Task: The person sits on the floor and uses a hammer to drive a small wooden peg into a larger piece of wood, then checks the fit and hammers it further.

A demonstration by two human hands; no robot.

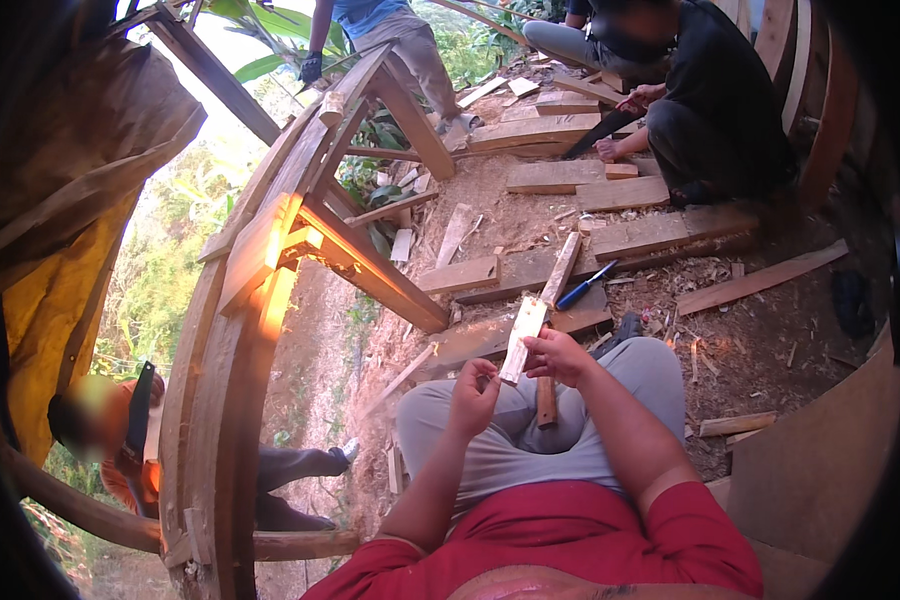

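Closest, left hand: fingers curled, thumb near forefinger, just beside the near end of a pale strip; whether they touch it, I cannot tell.
Right hand: pinches the strip's right edge.
Strip: flat, wooden, straight-sided, held above the lap.
Brown handle: smooth wood, over grey trousers.
Blue tool: slender, slantwise near the right end of a rough plank.
Ground: shavings-strewn, with open room from the plank's right end towards a broad sheet's edge.
Timber rail: thick, squared, along the left.
Crouching co-worker: by a dark blade, over flat boards.
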